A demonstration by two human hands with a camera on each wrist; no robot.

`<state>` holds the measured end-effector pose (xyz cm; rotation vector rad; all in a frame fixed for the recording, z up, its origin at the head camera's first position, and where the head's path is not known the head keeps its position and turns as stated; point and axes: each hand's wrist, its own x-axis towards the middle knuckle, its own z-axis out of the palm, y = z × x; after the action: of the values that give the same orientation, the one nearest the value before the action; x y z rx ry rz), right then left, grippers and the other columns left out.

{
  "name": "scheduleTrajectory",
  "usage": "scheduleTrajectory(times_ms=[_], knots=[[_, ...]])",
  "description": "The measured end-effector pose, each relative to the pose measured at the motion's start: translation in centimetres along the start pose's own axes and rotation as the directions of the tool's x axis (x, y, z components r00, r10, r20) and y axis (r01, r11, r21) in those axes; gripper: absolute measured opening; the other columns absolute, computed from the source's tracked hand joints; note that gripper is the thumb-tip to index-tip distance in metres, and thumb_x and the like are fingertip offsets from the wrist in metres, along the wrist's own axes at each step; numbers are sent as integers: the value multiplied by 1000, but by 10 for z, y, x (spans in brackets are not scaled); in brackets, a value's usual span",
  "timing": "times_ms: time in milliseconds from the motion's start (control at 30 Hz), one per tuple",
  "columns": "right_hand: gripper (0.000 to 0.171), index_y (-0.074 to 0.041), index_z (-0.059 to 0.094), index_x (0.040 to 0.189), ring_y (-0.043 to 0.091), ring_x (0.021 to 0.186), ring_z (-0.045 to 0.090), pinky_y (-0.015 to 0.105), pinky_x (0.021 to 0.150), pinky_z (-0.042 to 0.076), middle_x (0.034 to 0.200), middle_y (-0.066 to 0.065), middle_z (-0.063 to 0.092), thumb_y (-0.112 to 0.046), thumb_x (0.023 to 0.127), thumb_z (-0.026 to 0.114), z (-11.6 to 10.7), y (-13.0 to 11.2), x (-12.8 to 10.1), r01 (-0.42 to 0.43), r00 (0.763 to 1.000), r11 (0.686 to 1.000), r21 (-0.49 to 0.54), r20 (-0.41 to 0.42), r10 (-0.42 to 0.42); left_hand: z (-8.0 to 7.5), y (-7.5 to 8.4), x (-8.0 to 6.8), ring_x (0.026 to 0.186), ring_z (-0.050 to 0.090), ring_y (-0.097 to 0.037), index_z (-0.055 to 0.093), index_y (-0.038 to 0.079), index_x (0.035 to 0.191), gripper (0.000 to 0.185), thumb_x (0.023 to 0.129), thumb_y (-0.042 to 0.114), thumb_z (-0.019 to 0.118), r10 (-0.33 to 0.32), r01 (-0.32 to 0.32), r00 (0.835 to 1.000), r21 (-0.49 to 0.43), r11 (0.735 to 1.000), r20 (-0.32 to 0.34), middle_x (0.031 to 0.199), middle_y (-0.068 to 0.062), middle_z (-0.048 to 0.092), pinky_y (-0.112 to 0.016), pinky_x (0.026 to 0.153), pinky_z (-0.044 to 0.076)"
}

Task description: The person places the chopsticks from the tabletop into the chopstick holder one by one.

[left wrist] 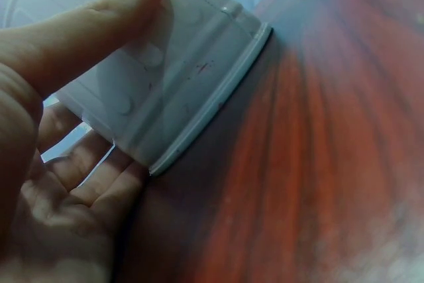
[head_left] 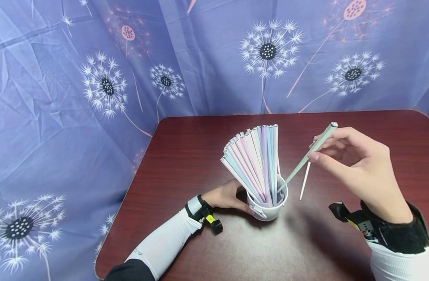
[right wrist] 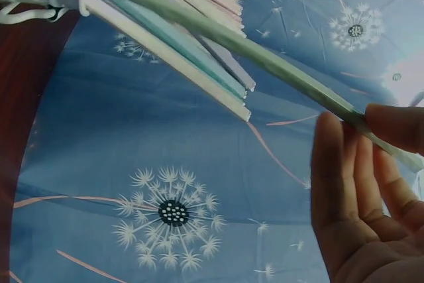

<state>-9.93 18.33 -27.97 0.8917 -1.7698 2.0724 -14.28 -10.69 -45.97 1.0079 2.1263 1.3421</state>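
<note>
A small white bucket stands on the table, filled with pastel paper sticks fanned out to the left. My left hand grips the bucket's left side; in the left wrist view the thumb lies across its wall, with fingers on the other side. At the right, my right hand pinches a green paper stick near its upper end between thumb and fingertips. The stick slants down, its lower end inside the bucket's right rim. A thin white stick shows below the right fingers; I cannot tell whether it is held.
The dark red wooden table has rounded corners. Behind and to the left hangs a blue cloth with dandelion prints. A white handle hangs at the bucket's side in the right wrist view.
</note>
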Motion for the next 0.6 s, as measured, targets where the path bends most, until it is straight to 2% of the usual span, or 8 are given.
scheduleTrajectory(times_ms=[100,133,200,267,367,467,600], knots=[[35,25,54,98,24,85,69,26,77,59,93,26,67,37,66,59,4,0,2,74,997,997,-5,10,-74,-1,-1,1,130,44,-5,54,20,132,71,70,24,89,12,-12,1000,-1,1000,1,134,12,55,-25,114,33],[34,24,56,98,23,85,69,25,77,59,93,24,68,36,66,60,6,1,2,80,997,996,-40,17,-79,-1,-1,0,131,44,-5,54,19,133,72,71,24,89,14,-14,1000,-1,1000,1,135,12,55,-25,114,32],[32,19,61,97,18,81,69,21,73,59,91,19,69,32,68,64,7,4,1,72,997,979,-191,30,-67,-1,-1,0,132,43,-5,53,19,134,73,71,24,89,17,-17,1000,-4,1000,0,137,12,54,-25,115,32],[32,10,66,97,13,77,68,16,69,57,87,13,71,27,70,68,8,10,0,39,999,934,-354,44,-25,-1,-1,-1,133,42,-5,52,20,135,75,70,24,89,14,-14,1000,-8,1000,-4,138,12,52,-25,115,31],[27,-5,71,95,4,73,66,11,65,55,83,3,72,13,76,75,12,24,-1,-16,995,829,-559,70,67,-1,0,-2,133,42,-5,51,20,136,77,70,23,90,2,-2,1000,-12,1000,-12,139,12,52,-25,115,31],[19,-12,71,91,-1,71,65,9,64,54,79,-4,71,1,79,78,14,37,-1,-28,990,765,-643,88,111,0,0,-1,133,42,-5,51,20,136,77,70,23,90,0,0,1000,-10,1000,-12,139,12,52,-25,115,31],[18,-15,71,89,-3,67,63,8,60,52,75,-8,70,-5,77,81,10,45,-1,-29,992,704,-710,65,106,0,0,1,133,41,-5,51,20,136,76,70,24,89,18,-18,1000,-4,1000,-4,139,12,52,-25,115,31]])
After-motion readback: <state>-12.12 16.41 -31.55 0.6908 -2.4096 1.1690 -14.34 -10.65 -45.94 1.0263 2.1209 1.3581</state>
